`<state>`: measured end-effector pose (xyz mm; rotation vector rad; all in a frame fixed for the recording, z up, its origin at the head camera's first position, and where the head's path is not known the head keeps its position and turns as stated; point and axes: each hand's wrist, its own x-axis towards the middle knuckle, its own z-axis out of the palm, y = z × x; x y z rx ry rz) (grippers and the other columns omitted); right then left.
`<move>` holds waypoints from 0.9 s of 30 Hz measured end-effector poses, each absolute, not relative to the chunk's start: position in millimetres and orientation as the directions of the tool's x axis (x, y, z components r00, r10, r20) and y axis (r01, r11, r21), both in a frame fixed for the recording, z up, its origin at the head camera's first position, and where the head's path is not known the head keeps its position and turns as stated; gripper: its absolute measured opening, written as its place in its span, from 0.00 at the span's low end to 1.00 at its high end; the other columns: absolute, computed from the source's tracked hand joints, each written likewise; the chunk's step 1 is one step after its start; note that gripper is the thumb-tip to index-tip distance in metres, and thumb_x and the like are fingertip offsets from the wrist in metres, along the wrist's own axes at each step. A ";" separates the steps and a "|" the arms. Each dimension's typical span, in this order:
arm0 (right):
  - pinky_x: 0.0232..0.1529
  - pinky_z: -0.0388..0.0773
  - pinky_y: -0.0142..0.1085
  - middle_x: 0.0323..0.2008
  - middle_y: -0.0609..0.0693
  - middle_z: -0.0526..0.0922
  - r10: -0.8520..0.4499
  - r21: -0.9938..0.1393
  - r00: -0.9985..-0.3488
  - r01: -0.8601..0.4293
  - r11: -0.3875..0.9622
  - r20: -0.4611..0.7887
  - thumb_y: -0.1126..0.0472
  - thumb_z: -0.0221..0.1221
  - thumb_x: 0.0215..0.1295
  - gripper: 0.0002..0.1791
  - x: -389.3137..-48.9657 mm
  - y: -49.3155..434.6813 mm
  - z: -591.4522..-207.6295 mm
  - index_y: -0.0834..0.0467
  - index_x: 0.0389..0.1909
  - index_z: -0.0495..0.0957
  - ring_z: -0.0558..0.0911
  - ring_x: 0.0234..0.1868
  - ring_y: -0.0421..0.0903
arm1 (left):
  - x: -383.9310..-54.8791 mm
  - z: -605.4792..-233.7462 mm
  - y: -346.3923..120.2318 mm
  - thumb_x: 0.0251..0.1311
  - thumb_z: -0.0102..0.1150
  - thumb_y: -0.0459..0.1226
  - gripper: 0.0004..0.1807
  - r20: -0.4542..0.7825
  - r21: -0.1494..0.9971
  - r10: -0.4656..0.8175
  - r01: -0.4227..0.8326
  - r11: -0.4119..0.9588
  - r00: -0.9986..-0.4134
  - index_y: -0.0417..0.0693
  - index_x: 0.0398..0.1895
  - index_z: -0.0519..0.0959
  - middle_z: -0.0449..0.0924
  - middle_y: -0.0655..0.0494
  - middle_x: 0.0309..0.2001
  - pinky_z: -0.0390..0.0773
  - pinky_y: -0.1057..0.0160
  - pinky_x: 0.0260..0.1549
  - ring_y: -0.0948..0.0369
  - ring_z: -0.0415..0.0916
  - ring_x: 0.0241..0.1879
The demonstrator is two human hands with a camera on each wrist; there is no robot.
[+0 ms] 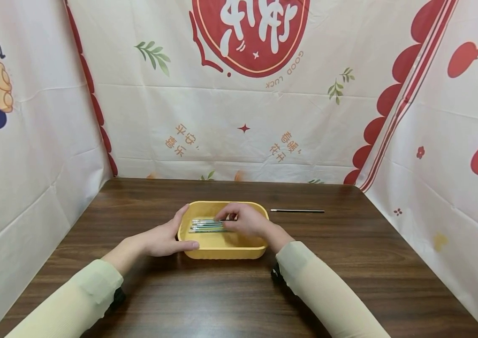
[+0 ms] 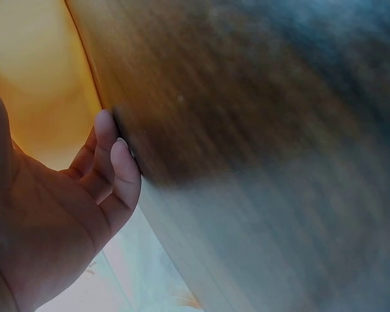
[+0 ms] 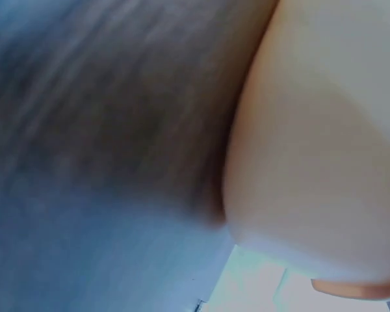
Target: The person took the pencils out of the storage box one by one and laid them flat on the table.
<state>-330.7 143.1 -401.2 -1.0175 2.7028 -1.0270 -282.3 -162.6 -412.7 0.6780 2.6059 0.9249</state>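
A yellow plastic basket sits near the middle of the table. My left hand grips its left end in the head view, thumb over the front rim and fingers along the outer side. In the left wrist view, the fingers bend against the basket's wall. Inside lie several pencils side by side, green and silvery, their eraser ends toward the left. My right hand reaches in over the right rim, its curled thumb and fingers pinching at the pencils and covering their right ends.
A single black pencil lies on the brown wooden table, right of the basket. Printed cloth hangs along the back and both sides. The basket's outer wall fills the right of the right wrist view, blurred.
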 end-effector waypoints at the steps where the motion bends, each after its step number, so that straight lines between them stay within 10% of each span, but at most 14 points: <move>1: 0.46 0.77 0.33 0.49 0.43 0.90 -0.610 -0.616 -0.775 -0.564 0.550 0.165 0.65 0.68 0.73 0.13 -330.5 143.9 -399.4 0.49 0.52 0.93 0.79 0.42 0.39 | -282.4 -412.9 -162.5 0.68 0.67 0.68 0.71 -0.111 0.653 0.523 0.335 0.679 -0.845 0.51 0.91 0.26 0.52 0.30 0.86 0.65 0.34 0.78 0.39 0.64 0.81; 27: 0.44 0.77 0.37 0.47 0.42 0.87 -0.510 -0.548 -0.822 -0.556 0.625 0.253 0.63 0.68 0.76 0.14 -319.2 212.6 -362.2 0.42 0.52 0.92 0.78 0.42 0.44 | -282.7 -414.1 -162.9 0.68 0.68 0.66 0.71 -0.086 0.654 0.529 0.353 0.669 -0.844 0.49 0.91 0.27 0.51 0.30 0.86 0.63 0.35 0.79 0.40 0.62 0.82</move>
